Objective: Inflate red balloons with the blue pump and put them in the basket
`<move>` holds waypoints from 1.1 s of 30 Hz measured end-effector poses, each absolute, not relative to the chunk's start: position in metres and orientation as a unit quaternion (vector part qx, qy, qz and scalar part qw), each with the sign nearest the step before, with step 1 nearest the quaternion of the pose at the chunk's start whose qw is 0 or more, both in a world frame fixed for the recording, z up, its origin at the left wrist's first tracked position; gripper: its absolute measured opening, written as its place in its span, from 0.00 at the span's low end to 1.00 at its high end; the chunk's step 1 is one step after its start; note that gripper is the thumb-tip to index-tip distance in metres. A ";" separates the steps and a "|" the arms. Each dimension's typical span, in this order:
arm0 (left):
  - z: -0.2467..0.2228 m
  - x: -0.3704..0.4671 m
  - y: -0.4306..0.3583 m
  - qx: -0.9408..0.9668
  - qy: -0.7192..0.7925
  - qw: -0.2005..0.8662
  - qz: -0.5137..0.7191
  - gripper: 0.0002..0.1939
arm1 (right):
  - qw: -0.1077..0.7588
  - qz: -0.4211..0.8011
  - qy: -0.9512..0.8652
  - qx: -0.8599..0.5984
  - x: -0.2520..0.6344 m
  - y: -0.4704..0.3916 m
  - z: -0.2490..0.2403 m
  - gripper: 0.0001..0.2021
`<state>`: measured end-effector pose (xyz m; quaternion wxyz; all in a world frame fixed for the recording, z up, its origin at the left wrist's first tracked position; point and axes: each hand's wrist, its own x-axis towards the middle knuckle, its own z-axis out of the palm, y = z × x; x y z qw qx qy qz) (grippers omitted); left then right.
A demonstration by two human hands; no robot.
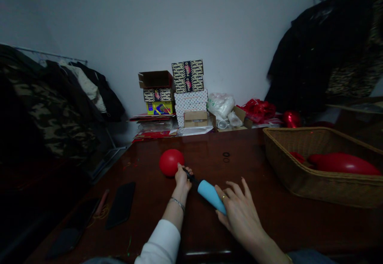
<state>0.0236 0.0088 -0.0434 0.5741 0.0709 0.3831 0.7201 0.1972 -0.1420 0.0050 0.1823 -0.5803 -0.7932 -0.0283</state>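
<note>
A partly inflated red balloon sits at the tip of a balloon pump with a light blue barrel and a black front end. My left hand is closed around the balloon's neck where it meets the pump's nozzle; the neck itself is hidden by the fingers. At the barrel's rear end, my right hand holds the pump between thumb and index finger. The other fingers of that hand are stretched out and apart. The pump slants down from the balloon towards my right palm, above the dark brown table.
A wicker basket with red balloons stands on the right. Two dark rings lie mid-table. Phone-like dark slabs and a reddish stick lie at left. Stacked boxes and plastic bags stand at the back.
</note>
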 end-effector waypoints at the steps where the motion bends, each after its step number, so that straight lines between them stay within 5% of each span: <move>1: -0.040 0.017 0.012 0.071 0.381 0.572 0.723 0.16 | 0.185 -0.025 -0.795 -0.577 0.199 -0.142 0.006 0.27; 33: -0.042 0.050 -0.009 0.113 0.391 0.584 0.703 0.16 | 0.221 -0.062 -0.770 -0.596 0.189 -0.137 -0.007 0.24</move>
